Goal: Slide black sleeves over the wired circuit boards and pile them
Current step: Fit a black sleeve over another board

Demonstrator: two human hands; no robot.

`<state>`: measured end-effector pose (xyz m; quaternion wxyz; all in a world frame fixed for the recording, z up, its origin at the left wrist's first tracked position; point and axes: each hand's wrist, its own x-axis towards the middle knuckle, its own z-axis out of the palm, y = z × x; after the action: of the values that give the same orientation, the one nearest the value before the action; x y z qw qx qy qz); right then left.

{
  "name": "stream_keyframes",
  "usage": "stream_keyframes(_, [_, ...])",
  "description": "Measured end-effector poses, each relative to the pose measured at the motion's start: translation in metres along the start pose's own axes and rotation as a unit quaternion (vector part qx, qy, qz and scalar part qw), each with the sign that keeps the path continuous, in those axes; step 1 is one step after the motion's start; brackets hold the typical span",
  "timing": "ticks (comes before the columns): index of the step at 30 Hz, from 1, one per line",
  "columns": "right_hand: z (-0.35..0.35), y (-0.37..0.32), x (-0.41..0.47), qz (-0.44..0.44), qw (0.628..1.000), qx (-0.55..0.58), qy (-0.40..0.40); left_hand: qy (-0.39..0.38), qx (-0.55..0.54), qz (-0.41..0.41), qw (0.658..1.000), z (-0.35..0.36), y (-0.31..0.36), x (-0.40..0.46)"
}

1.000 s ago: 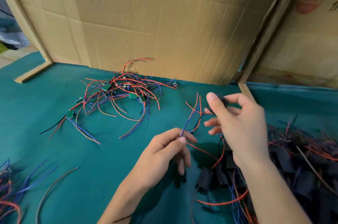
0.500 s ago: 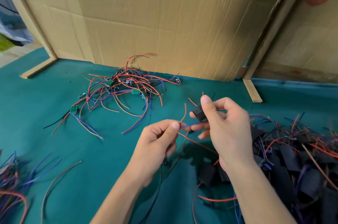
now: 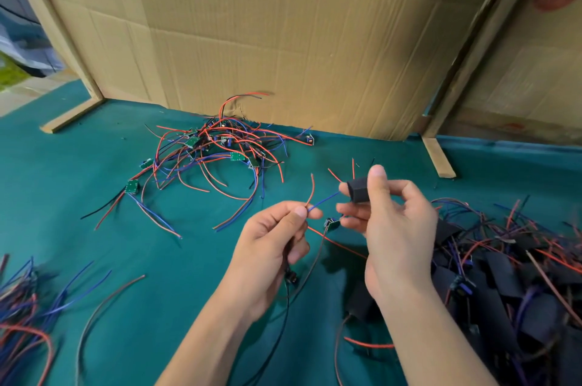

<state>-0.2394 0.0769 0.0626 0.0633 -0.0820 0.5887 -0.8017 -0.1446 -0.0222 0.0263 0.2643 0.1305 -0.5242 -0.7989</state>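
Two hands raised mid-air; blue wire (image 3: 322, 200) now drawn taut since 0.5 s ago, pinched by left hand (image 3: 274, 237) w/ red lead; feed-through judged underway; black sleeve (image 3: 358, 189) pinched by right hand (image 3: 390, 222), long axis approx. horizontal, opening facing left; circuit board (image 3: 331, 223) hanging just below sleeve.

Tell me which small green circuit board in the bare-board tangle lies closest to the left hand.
The small green circuit board at the tangle's lower-left edge, with black, red and blue wires trailing from it, lies nearest the left hand. The others cluster farther back by the cardboard wall.
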Motion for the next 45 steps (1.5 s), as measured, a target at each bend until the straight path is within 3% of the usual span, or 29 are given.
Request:
stream_keyframes(3, [-0.003,-0.002,0.003,0.006,1.000,0.021,0.019,-0.005,0.006,-0.001,1.000,0.001,0.000,0.000])
stream_keyframes(8, [0.008,0.005,-0.008,-0.020,0.997,-0.032,-0.061,-0.021,0.042,0.001,0.999,0.001,-0.001,0.000])
stream_keyframes(21, [0.004,0.007,-0.012,-0.161,0.973,-0.160,-0.037,0.003,0.211,0.039,0.977,0.000,-0.004,-0.002])
stream_keyframes(34, [-0.003,0.003,-0.006,-0.164,0.970,-0.167,-0.059,-0.004,0.300,0.055,0.952,0.000,-0.003,-0.004])
stream_keyframes(37, [-0.006,0.005,-0.004,-0.178,0.947,-0.248,-0.097,0.001,0.298,0.068,0.952,0.000,0.000,-0.005])
stream_keyframes(40, [-0.006,0.008,-0.003,-0.139,0.939,-0.276,-0.148,0.012,0.273,0.073,0.959,0.001,0.001,-0.005])
stream_keyframes(45, [-0.005,0.013,-0.004,-0.124,0.906,-0.343,-0.213,0.000,0.220,0.024,0.975,0.004,0.001,-0.005])
